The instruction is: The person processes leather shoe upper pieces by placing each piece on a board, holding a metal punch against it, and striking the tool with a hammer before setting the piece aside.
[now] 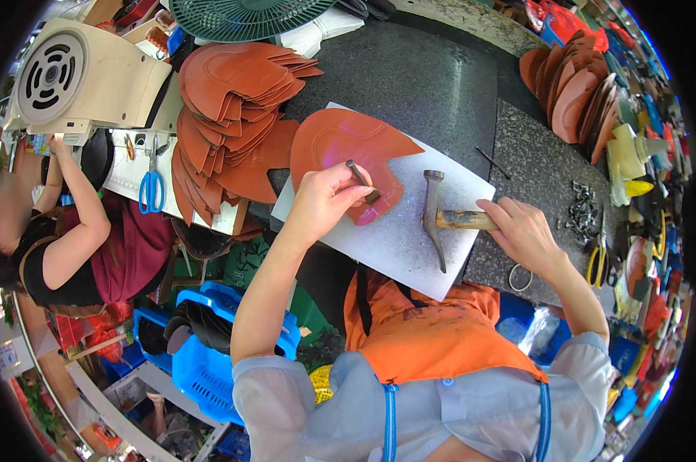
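My left hand point(323, 202) pinches a short dark metal punch point(355, 172), its wide lower end resting on a reddish-brown leather piece point(348, 138). The leather, curved on one side and notched on the other, lies on a white board point(398, 242). To the right, my right hand point(526, 235) has its fingers closed around the wooden handle of a hammer point(434, 204). The hammer's steel head is over the board, apart from the punch. Whether the head touches the board, I cannot tell.
Stacks of similar leather pieces point(232, 115) stand left of the board, more leather pieces point(575, 88) at the far right. Blue scissors point(151, 189) lie at left near a cream machine point(94, 77), where another person point(71, 239) works. Yellow-handled snips point(596, 262) lie right, beside small dark bits point(586, 212).
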Available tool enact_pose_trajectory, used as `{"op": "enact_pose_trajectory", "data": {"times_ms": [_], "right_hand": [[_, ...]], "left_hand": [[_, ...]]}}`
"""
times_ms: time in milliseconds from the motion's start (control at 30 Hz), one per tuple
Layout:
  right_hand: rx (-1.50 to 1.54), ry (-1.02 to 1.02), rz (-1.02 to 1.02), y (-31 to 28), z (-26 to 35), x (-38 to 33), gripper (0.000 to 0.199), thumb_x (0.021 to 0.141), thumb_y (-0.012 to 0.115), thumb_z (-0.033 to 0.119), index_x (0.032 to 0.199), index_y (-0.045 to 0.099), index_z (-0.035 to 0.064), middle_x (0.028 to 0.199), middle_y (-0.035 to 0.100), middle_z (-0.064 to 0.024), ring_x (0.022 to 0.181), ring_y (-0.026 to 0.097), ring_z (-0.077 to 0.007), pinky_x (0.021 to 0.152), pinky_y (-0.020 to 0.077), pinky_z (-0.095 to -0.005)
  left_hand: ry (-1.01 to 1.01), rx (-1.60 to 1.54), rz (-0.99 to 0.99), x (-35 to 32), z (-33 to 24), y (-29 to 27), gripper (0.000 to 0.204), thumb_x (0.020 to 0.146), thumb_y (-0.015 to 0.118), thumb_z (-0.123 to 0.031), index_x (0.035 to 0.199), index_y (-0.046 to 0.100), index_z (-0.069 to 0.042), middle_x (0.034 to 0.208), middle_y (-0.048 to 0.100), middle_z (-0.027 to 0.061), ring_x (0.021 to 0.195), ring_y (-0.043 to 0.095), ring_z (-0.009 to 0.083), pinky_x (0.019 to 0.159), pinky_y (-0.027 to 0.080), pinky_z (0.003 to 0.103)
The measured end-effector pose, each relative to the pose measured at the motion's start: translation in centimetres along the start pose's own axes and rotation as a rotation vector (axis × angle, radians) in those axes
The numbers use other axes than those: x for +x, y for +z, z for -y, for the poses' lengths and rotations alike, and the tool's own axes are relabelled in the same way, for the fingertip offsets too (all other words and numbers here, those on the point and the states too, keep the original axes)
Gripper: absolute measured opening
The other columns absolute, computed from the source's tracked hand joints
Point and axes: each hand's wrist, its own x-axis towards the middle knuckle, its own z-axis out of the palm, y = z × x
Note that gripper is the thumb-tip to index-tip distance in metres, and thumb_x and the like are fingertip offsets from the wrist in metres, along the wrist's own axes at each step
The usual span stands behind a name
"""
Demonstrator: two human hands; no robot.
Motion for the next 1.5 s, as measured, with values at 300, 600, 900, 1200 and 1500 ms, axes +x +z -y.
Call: {"op": "enact_pose_trajectory", "data": {"times_ms": [300, 600, 900, 1200, 1500], "right_hand": [[-0.017, -0.01, 0.035, -0.5, -0.5, 0.6, 0.039, 0.083, 0.07, 0.014, 0.119, 0.057, 0.0068, 0.088, 0.057, -0.0111, 0.078, 0.064, -0.0303, 0.067, 0.0516, -0.0408], [0.062, -0.009, 0.04, -3.0, -0.3, 1.6, 0.035, 0.083, 0.069, 0.014, 0.115, 0.059, 0.005, 0.087, 0.061, -0.0121, 0.077, 0.064, -0.0329, 0.067, 0.051, -0.0418], [0.619, 0.0, 0.042, -9.7, 4.6, 5.7, 0.028, 0.099, 0.057, 0.029, 0.099, 0.053, 0.0004, 0.075, 0.06, -0.0227, 0.069, 0.059, -0.0403, 0.061, 0.0459, -0.0448], [0.144, 0.146, -0.07, -2.0, 1.5, -3.2, 0.028, 0.083, 0.072, 0.024, 0.095, 0.056, 0.0043, 0.076, 0.06, -0.0127, 0.068, 0.063, -0.0336, 0.06, 0.0483, -0.0433], [0.007, 0.082, -0.254, 1.0, 0.1, -1.8, 0.04, 0.069, 0.08, 0.021, 0.101, 0.061, 0.0074, 0.094, 0.058, -0.0068, 0.089, 0.06, -0.0259, 0.077, 0.0479, -0.0374]], "left_hand": [[0.099, 0.144, 0.022, -0.2, -0.6, 0.1, 0.005, 0.088, 0.066, -0.002, 0.093, 0.067, -0.001, 0.077, 0.068, 0.0046, 0.074, 0.067, 0.0104, 0.068, 0.051, 0.025], [0.159, 0.258, 0.025, -0.1, -0.6, 0.1, 0.007, 0.087, 0.068, -0.005, 0.094, 0.068, -0.003, 0.075, 0.068, 0.0066, 0.07, 0.066, 0.0134, 0.066, 0.05, 0.026], [0.229, 0.421, 0.025, -0.6, -0.9, 1.1, 0.007, 0.088, 0.07, -0.004, 0.094, 0.07, -0.003, 0.077, 0.069, 0.0063, 0.068, 0.061, 0.009, 0.065, 0.049, 0.026], [0.071, -0.284, -0.125, -1.5, 0.8, 0.3, 0.009, 0.102, 0.052, -0.007, 0.107, 0.056, -0.002, 0.105, 0.069, 0.0143, 0.102, 0.069, 0.0229, 0.083, 0.059, 0.033], [0.191, 0.2, -0.252, -5.4, -1.2, 2.5, 0.017, 0.088, 0.049, 0.008, 0.09, 0.064, 0.0, 0.093, 0.056, 0.0063, 0.088, 0.055, 0.0159, 0.084, 0.043, 0.027]]}}
